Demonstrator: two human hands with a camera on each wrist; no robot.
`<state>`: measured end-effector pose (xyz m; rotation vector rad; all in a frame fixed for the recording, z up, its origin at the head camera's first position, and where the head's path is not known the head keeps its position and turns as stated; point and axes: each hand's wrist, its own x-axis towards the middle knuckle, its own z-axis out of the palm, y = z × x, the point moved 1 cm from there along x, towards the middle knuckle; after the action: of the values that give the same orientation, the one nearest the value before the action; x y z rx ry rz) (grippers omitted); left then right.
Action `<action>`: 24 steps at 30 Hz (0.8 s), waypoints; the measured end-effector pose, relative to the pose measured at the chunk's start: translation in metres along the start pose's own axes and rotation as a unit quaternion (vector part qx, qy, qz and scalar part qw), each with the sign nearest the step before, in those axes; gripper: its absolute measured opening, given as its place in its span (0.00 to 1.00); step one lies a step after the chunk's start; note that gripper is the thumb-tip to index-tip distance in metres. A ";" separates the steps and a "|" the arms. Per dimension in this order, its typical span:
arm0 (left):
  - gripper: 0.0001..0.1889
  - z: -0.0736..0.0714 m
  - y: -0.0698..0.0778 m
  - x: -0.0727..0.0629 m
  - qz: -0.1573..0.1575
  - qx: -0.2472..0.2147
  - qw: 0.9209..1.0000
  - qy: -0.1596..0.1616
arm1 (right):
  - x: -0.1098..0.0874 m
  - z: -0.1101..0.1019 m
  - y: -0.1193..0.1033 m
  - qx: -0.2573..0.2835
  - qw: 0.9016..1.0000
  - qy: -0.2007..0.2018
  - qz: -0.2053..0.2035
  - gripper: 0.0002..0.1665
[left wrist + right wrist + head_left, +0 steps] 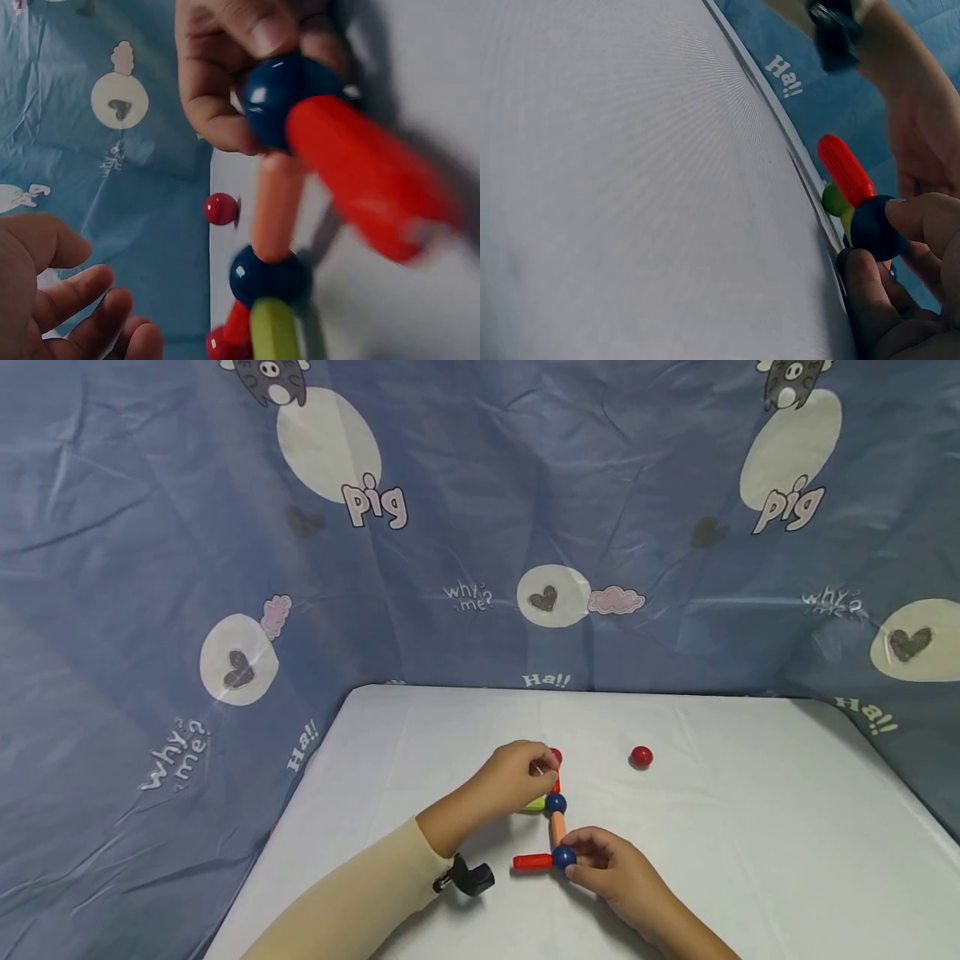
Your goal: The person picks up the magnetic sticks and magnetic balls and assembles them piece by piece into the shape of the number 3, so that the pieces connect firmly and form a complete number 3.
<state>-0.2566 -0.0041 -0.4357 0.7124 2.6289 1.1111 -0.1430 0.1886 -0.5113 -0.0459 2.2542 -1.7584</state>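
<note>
Colored rods and balls form a joined model on the white table. My right hand (626, 877) pinches its near blue ball (564, 857) between thumb and fingers. A red rod (532, 862) sticks out leftward from that ball. From the same ball an orange rod (558, 828) runs to a second blue ball (555, 803). A lime-green rod (274, 334) and another red rod (238, 322) leave the second ball, the red one ending at a red ball (217, 343). Above that far end hovers my left hand (517, 777); its fingers (90, 285) are loosely bent around nothing.
A loose red ball (641, 757) lies on the white table (750, 827), right of the model. A black wrist camera (472, 878) juts from the left sleeve. Blue patterned cloth (465, 527) hangs behind and beside the table. A green ball (834, 199) shows in the right wrist view.
</note>
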 end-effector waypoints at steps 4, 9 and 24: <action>0.08 0.011 0.013 0.032 0.017 -0.017 0.999 -0.027 | -0.001 -0.003 -0.001 0.006 1.000 -0.002 -0.012 0.24; 0.11 0.029 0.024 0.067 0.017 -0.069 0.996 -0.056 | -0.001 0.000 0.002 0.009 0.999 -0.020 -0.027 0.22; 0.19 0.076 0.045 0.117 0.012 -0.058 0.991 -0.116 | -0.003 -0.001 0.007 0.001 0.999 -0.004 -0.036 0.23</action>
<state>-0.3149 0.1292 -0.4567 0.7986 2.3484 1.1048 -0.1398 0.1918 -0.5169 -0.1346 2.2722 -1.7932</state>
